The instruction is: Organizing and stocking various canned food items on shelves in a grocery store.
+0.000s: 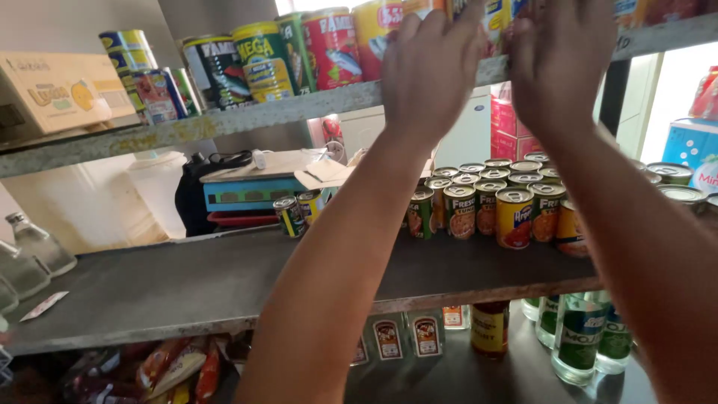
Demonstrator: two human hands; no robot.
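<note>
Both my arms reach up to the top shelf [224, 120], which carries a row of large tin cans. My left hand [430, 67] lies flat, fingers stretched, against a yellow can [374, 30] and the cans beside it. A red can with a fish picture [333, 49] stands just to its left. My right hand [561, 60] presses on cans further right. Its fingertips run out of the top of the picture, and the cans under it are mostly hidden.
On the grey middle shelf [187, 284] stand several rows of small cans [486, 202], two loose cans [293, 215] and a blue box [254, 191]. A cardboard carton [60, 90] sits top left, glass bottles [37, 243] at far left, green bottles [580, 333] and snack packets [172, 366] below.
</note>
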